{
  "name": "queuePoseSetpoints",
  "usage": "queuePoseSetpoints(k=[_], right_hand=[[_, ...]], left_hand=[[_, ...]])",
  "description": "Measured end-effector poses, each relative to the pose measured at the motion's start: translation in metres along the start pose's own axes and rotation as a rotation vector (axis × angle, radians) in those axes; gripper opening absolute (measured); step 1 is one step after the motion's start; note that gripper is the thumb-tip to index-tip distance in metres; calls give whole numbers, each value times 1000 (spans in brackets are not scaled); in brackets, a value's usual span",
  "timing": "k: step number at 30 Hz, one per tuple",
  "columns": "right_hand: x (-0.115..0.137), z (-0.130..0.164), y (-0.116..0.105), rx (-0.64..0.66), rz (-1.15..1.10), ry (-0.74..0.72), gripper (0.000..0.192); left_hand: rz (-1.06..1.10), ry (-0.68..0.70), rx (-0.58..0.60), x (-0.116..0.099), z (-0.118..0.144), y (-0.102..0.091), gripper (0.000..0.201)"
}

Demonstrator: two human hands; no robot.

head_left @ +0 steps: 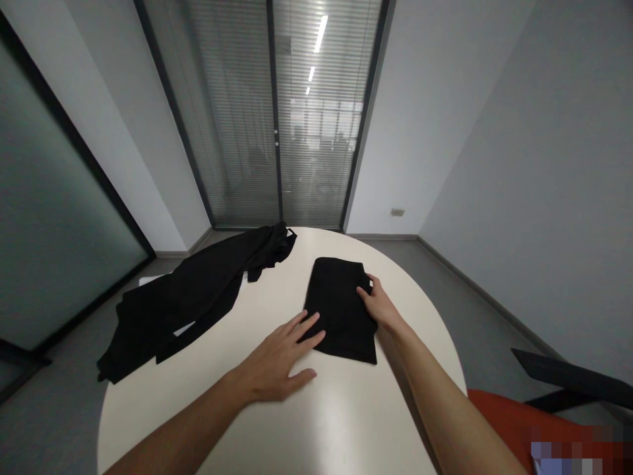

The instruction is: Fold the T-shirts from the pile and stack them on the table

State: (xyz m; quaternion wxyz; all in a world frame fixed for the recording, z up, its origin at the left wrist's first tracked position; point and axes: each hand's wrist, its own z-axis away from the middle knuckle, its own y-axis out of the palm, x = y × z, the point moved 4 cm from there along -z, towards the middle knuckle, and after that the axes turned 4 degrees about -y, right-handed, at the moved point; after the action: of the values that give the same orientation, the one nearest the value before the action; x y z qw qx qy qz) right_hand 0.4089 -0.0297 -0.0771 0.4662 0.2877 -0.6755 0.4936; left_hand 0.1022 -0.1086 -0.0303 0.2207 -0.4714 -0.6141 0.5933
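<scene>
A black garment folded into a neat rectangle (339, 303) lies on the round white table (321, 422), right of centre. My left hand (281, 359) rests flat with fingers spread, its fingertips on the rectangle's near left corner. At the rectangle's right edge my right hand (378, 303) touches the cloth, with the fingers curled over the edge. Whether it pinches the fabric is unclear.
A loose heap of black clothing (198, 297) sprawls across the table's left side and hangs over its edge, with something white under it. An orange chair seat (504, 422) with a dark armrest (573, 379) stands at the lower right. Glass doors with blinds (277, 119) are beyond the table.
</scene>
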Motion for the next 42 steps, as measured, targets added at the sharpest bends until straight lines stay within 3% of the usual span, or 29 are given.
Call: queuePoseSetpoints(k=[4, 8, 12, 16, 23, 27, 30, 33, 35, 38, 42], right_hand=[[6, -19, -13, 45, -48, 65, 61], [11, -47, -37, 42, 10, 80, 54], [6, -72, -65, 5, 241, 38, 53], [0, -94, -89, -8, 484, -3, 49], [-10, -113, -136, -133, 703, 75, 48], [-6, -110, -156, -216, 907, 32, 58], [14, -101, -142, -250, 1018, -62, 60], [38, -82, -95, -152, 1032, -221, 44], [48, -63, -56, -84, 1008, -302, 45], [49, -37, -13, -47, 1113, -256, 52], [37, -22, 1, -45, 1166, -180, 56]], left_hand=[[2, -55, 4, 10, 2, 3, 65], [-33, -185, -71, 27, 2, 5, 55], [-66, -310, -166, 45, 5, 9, 52], [-112, -449, -122, 60, 8, 16, 55], [-114, -481, -88, 65, 5, 17, 55], [-120, -480, -83, 65, 5, 18, 55], [-123, -484, -77, 65, 5, 18, 56], [-126, -485, -82, 65, 5, 17, 56], [-127, -489, -81, 64, 4, 17, 56], [-128, -489, -70, 64, 5, 18, 57], [-130, -479, -91, 65, 6, 19, 55]])
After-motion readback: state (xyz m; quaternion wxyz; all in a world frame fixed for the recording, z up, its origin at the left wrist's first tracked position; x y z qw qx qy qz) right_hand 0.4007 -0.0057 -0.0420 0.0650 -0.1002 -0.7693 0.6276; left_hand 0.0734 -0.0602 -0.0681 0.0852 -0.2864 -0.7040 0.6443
